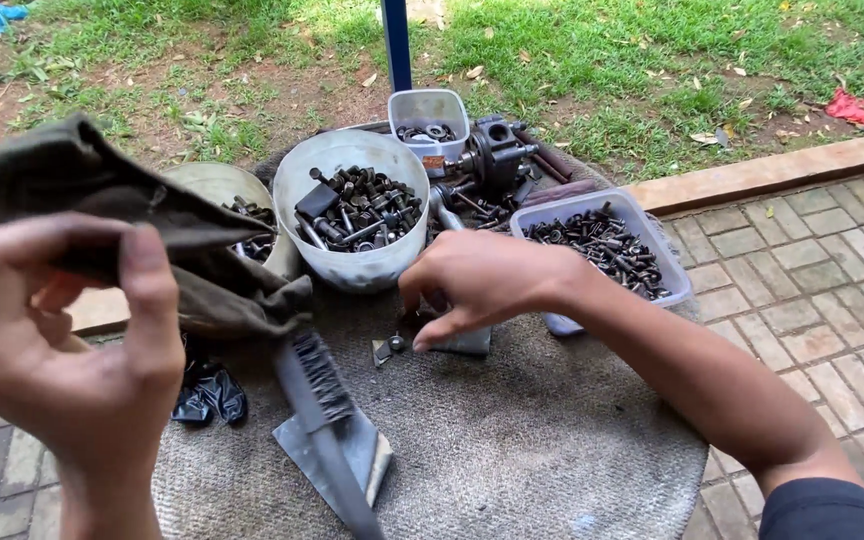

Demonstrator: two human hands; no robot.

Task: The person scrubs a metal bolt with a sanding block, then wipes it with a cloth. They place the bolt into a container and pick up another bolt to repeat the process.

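Olive rag (pixel 102 200) gripped left hand (pixel 62 340); right hand (pixel 477 280) pinching washer (pixel 396 342).

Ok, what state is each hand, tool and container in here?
left hand: raised, gripping the rag
rag: crumpled, held up
right hand: down on the mat, fingertips at small metal parts
wire brush: lying on the mat
round white tub: open, full of bolts
rectangular tray: open, full of bolts
small square tub: open, few parts
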